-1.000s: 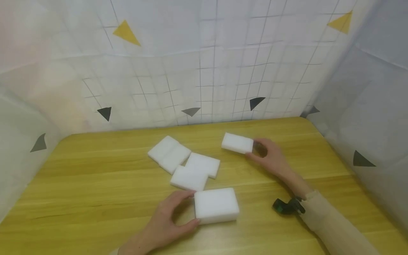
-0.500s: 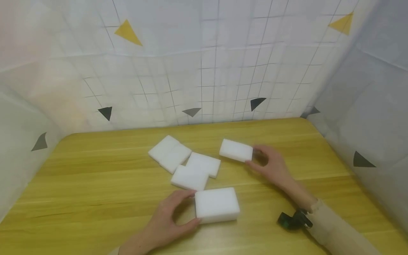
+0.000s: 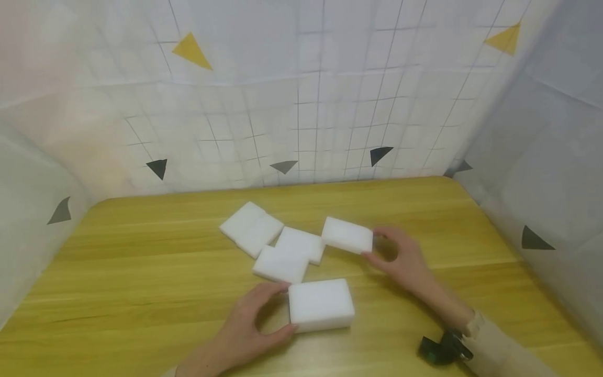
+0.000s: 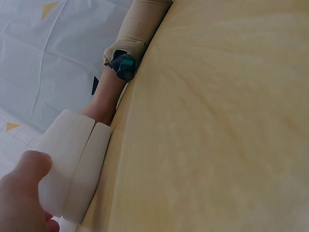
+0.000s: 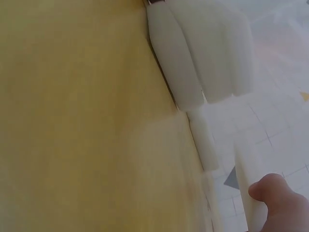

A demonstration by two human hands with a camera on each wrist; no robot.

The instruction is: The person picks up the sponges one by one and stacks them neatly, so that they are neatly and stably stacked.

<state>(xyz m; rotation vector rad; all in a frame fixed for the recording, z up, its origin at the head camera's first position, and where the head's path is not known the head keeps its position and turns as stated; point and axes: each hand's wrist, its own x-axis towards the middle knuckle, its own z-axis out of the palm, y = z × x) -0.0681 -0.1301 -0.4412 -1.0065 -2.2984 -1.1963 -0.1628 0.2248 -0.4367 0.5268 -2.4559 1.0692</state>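
Observation:
At the near middle of the table, my left hand (image 3: 245, 327) grips the left end of a small stack of white sponges (image 3: 321, 302). Its layers (image 4: 72, 169) show edge-on in the left wrist view, beside my left thumb. My right hand (image 3: 405, 259) pinches a single white sponge (image 3: 347, 235) by its right end, farther back. In the right wrist view this sponge (image 5: 251, 193) is raised off the table under my thumb, with the stack (image 5: 203, 53) beyond. In the head view it borders a flat white sponge (image 3: 299, 242); whether they touch, I cannot tell.
More flat white sponges (image 3: 252, 228) lie partly overlapping left of centre, one (image 3: 281, 263) just behind the stack. The wooden table (image 3: 118, 293) is bordered by a patterned white sheet (image 3: 264, 120) at the back and sides. A dark device (image 3: 443, 350) sits on my right wrist.
My right hand has brought its sponge nearer to me and slightly left, toward the loose sponges and the stack. My left hand and the stack have stayed in place.

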